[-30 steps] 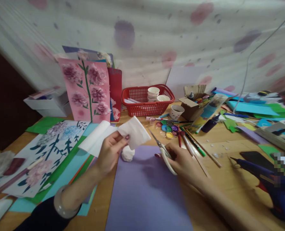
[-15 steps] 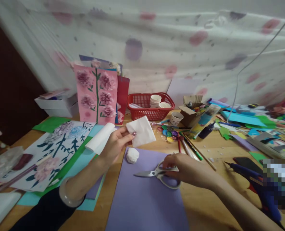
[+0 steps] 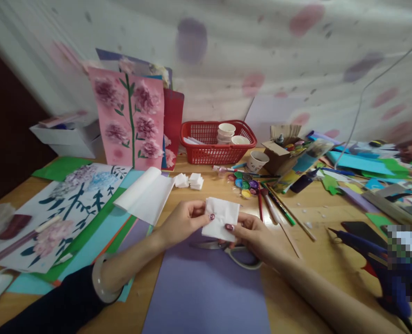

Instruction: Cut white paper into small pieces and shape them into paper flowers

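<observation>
A folded white tissue square (image 3: 222,214) is pinched between both hands, above the purple sheet. My left hand (image 3: 186,219) grips its left edge, thumb on top. My right hand (image 3: 256,234) holds the lower right corner, thumb on the front face and fingers behind. Beneath the tissue and my right hand, scissors (image 3: 244,265) appear to lie on the purple sheet (image 3: 207,292), their blades pointing left and partly covered. Two small piles of folded white tissue (image 3: 196,181) sit beyond my left hand, beside a white tissue roll (image 3: 138,190).
Behind stand a red basket (image 3: 218,153) with paper cups, and a pink flower picture (image 3: 129,120). Paint pots (image 3: 245,184), brushes (image 3: 271,208) and a paper cup (image 3: 257,161) lie right of centre. A blue glue gun (image 3: 365,257) is at right, a painted sheet (image 3: 70,204) at left.
My right hand has let go of the scissors and taken hold of the tissue square. My left hand brought the tissue nearer and rightward. The white ball on the purple sheet is now hidden.
</observation>
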`<state>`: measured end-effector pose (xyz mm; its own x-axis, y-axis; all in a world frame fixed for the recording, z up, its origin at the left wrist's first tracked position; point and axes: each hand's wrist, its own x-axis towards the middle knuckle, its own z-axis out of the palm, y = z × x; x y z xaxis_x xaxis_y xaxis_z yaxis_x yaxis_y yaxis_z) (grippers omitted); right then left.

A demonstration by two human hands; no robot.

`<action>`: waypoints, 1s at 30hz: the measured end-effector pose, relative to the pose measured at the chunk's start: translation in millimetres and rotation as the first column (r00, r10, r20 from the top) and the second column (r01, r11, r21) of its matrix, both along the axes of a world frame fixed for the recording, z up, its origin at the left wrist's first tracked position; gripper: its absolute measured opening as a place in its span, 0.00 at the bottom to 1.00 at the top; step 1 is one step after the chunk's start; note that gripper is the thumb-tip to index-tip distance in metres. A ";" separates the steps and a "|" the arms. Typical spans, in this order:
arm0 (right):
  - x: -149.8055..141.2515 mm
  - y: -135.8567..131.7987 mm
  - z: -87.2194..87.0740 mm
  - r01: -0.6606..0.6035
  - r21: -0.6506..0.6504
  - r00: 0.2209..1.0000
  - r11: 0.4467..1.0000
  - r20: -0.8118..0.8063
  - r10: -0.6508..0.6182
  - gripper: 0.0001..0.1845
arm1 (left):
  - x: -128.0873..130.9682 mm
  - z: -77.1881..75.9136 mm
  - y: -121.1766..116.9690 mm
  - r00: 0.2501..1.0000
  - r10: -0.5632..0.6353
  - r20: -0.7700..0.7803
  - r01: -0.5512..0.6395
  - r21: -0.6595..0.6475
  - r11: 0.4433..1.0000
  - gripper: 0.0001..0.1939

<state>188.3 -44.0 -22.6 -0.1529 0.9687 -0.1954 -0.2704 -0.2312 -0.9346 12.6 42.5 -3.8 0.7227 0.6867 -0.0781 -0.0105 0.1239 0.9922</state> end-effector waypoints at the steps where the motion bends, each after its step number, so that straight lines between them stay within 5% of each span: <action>1: 0.1 0.2 -0.6 0.012 -0.015 1.000 1.000 0.019 -0.012 0.18 | -0.3 -1.6 0.2 1.000 0.014 -0.024 -0.014 0.017 1.000 0.12; 8: -2.1 1.4 -4.2 0.108 0.018 0.992 0.994 0.059 -0.109 0.17 | -2.3 -6.9 -0.2 0.999 -0.004 -0.050 0.005 0.024 1.000 0.14; 16: 1.7 -3.7 -5.5 0.186 0.038 0.979 0.982 -0.091 -0.181 0.10 | -7.0 0.0 3.5 1.000 -0.003 -0.022 0.006 0.116 0.993 0.07; 30: 4.0 -6.5 -2.3 0.159 0.015 0.986 0.987 -0.053 -0.158 0.05 | -8.6 -8.5 6.2 1.000 -0.022 -0.011 0.021 -0.071 0.997 0.07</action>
<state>192.3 -50.5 -25.0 -0.0062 0.9849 -0.1728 -0.3498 -0.1640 -0.9223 4.0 48.7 -12.2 0.7358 0.6638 -0.1343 0.0042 0.1938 0.9810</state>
